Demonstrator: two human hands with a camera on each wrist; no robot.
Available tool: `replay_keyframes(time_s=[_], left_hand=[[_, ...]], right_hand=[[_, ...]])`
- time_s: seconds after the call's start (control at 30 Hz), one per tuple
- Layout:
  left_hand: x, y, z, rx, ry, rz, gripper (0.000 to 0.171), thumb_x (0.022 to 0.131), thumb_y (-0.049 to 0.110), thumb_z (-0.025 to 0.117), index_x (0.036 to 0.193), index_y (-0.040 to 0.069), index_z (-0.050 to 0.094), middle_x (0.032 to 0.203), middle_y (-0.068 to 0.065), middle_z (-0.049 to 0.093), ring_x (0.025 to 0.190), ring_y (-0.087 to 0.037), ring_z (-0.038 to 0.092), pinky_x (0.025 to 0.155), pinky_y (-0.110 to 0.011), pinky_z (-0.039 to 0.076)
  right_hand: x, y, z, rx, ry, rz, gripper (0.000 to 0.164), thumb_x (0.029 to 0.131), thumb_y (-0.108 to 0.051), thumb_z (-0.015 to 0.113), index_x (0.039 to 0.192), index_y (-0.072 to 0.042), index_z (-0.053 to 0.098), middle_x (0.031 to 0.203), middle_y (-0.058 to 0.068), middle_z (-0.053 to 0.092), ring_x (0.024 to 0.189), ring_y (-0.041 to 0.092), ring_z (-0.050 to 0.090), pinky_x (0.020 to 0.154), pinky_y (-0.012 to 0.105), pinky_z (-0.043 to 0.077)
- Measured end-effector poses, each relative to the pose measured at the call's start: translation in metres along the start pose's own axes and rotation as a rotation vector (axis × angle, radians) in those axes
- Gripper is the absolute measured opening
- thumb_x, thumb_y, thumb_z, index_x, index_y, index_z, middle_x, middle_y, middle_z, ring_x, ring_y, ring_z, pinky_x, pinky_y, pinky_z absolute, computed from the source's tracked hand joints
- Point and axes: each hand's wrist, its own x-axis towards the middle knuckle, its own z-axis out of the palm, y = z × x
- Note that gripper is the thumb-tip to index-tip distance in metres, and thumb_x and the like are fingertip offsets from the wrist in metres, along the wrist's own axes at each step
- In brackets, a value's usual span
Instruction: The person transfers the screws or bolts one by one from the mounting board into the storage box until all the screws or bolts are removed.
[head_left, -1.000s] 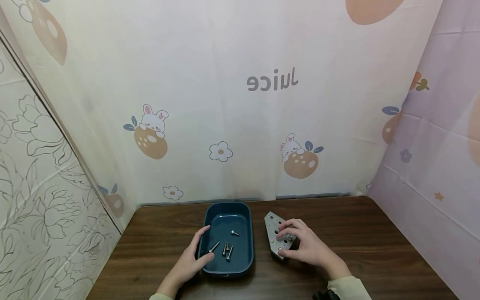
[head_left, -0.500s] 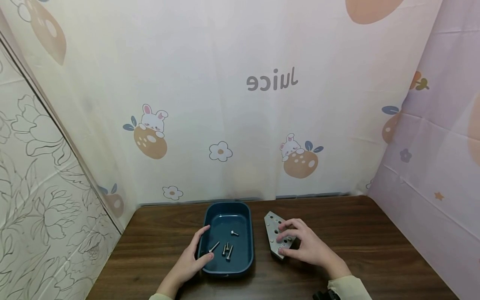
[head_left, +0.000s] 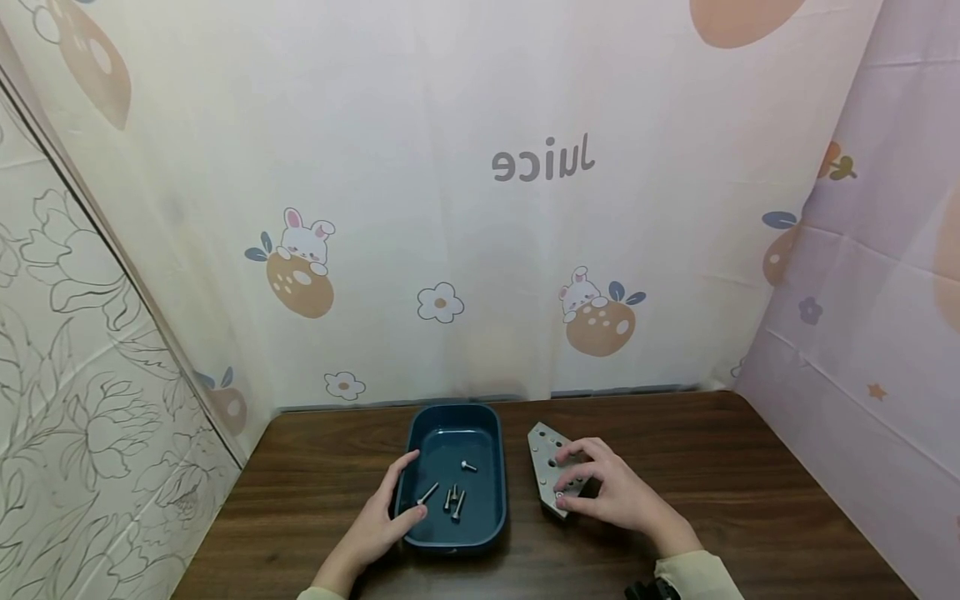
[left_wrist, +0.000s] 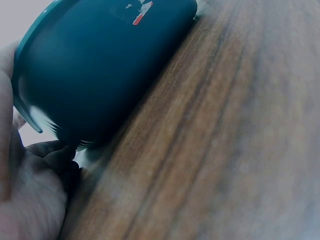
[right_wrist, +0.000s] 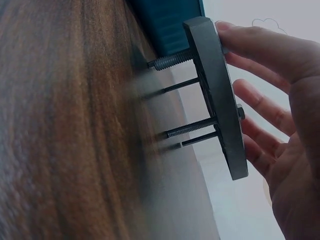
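A grey metal plate [head_left: 548, 467] with several holes stands raised over the table on threaded bolts [right_wrist: 190, 126] that stick out below it. My right hand [head_left: 618, 492] is at its near end, thumb and index finger pinching a small bolt head [head_left: 559, 495] on top. Another bolt head [right_wrist: 241, 111] shows on the plate's upper face in the right wrist view. My left hand [head_left: 378, 517] grips the left side of a dark teal tray [head_left: 491, 533], thumb over the rim and fingers along the outer wall. Inside the tray lie several loose bolts [head_left: 459, 506].
The brown wooden table [head_left: 322, 467] bears both tray and plate, the tray left of the plate. A printed curtain [head_left: 450, 208] hangs behind the table's back edge, with further cloth on both sides. A red and white sticker scrap [left_wrist: 143, 13] marks the tray's outer wall.
My right index finger has shifted slightly toward the thumb at the bolt head. The left hand, tray and plate stay in place.
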Motion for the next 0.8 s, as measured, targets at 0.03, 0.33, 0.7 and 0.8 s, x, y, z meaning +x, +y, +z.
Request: replay_keyframes(time_s=[0.03, 0.33, 0.7, 0.8], left_hand=[[-0.0002, 0.0002, -0.0001, -0.002, 0.001, 0.002, 0.076, 0.096, 0.034, 0.069, 0.159, 0.033, 0.027, 0.164, -0.001, 0.027, 0.146, -0.036, 0.029, 0.106, -0.073, 0.028], [-0.0015, 0.0023, -0.001, -0.021, -0.009, -0.004, 0.075, 0.095, 0.033, 0.069, 0.158, 0.034, 0.028, 0.162, -0.007, 0.03, 0.14, -0.036, 0.038, 0.105, -0.071, 0.032], [-0.0004, 0.0007, -0.0006, -0.021, -0.004, 0.002, 0.076, 0.095, 0.032, 0.07, 0.159, 0.034, 0.027, 0.162, -0.006, 0.03, 0.141, -0.036, 0.036, 0.105, -0.071, 0.032], [-0.0005, 0.0005, -0.0003, -0.015, 0.001, 0.003, 0.076, 0.095, 0.033, 0.07, 0.159, 0.034, 0.027, 0.162, -0.004, 0.03, 0.143, -0.035, 0.035, 0.105, -0.071, 0.031]], right_hand=[[0.0, 0.0001, -0.0001, 0.0, -0.001, -0.002, 0.019, 0.082, -0.032, 0.086, 0.094, -0.042, 0.075, 0.124, -0.001, 0.062, 0.12, 0.02, 0.049, 0.091, 0.043, 0.047], [-0.0007, 0.0002, -0.001, 0.006, -0.026, 0.009, 0.015, 0.084, -0.035, 0.084, 0.094, -0.041, 0.075, 0.124, -0.001, 0.061, 0.121, 0.018, 0.048, 0.092, 0.044, 0.046], [0.0004, 0.0, -0.0006, 0.023, -0.036, 0.017, 0.012, 0.084, -0.035, 0.083, 0.093, -0.04, 0.076, 0.124, -0.002, 0.062, 0.122, 0.016, 0.048, 0.093, 0.04, 0.046], [0.0004, -0.0006, -0.0004, 0.018, -0.029, 0.006, 0.013, 0.085, -0.035, 0.083, 0.093, -0.04, 0.075, 0.123, -0.002, 0.062, 0.12, 0.018, 0.048, 0.092, 0.041, 0.046]])
